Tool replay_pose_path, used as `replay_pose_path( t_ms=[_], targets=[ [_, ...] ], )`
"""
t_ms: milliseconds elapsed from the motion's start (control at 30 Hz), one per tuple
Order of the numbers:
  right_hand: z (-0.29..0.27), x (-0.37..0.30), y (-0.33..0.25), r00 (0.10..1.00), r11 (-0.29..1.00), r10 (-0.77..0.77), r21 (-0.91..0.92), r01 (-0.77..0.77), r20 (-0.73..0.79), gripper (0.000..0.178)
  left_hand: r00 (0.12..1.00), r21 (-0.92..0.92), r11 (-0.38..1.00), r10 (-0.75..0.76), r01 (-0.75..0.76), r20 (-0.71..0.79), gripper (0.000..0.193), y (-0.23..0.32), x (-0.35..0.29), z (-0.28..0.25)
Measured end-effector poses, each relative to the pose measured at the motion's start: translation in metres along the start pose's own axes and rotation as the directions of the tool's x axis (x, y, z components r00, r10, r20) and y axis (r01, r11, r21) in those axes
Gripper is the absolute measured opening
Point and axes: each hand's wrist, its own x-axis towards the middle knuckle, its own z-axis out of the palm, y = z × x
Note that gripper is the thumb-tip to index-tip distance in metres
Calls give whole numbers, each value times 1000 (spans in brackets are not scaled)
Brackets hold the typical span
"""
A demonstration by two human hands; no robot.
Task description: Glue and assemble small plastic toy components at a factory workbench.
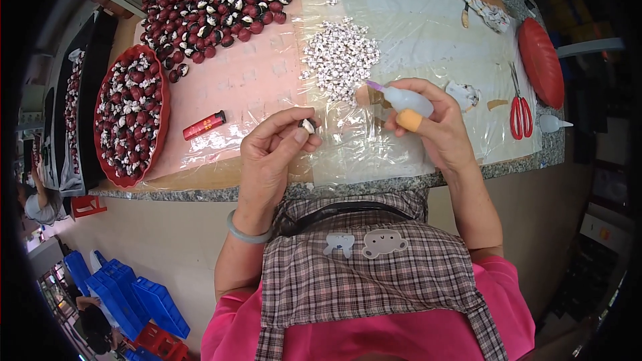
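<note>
Between the thumb and fingers of my left hand (277,140) is a small black and white piece (308,126), partly covered by the fingertips. My right hand (438,120) grips a soft translucent squeeze bottle (408,101) with a purple nozzle pointing up and left. An orange cover wraps the tip of my right thumb. Just beyond both hands lies a heap of tiny white pieces with dark marks (341,57). Farther left spreads a large pile of dark red and black balls (214,10), some with white parts. The bottle's nozzle is apart from the black and white piece.
On the left stands a red scalloped tray (162,117) of red balls and white pieces, beside a red tube (204,126). At right are red-handled scissors (520,115), a red dish (541,60), another squeeze bottle (554,124) and crumpled paper (488,13). Clear plastic covers the table.
</note>
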Motion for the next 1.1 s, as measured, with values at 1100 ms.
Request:
replay_pose_path(
  t_ms=[1100],
  targets=[
    [38, 4, 0, 996, 996, 67, -65, -62, 67, 11, 998, 84, 996, -40, 36, 41, 26, -5, -4, 22]
  ],
)
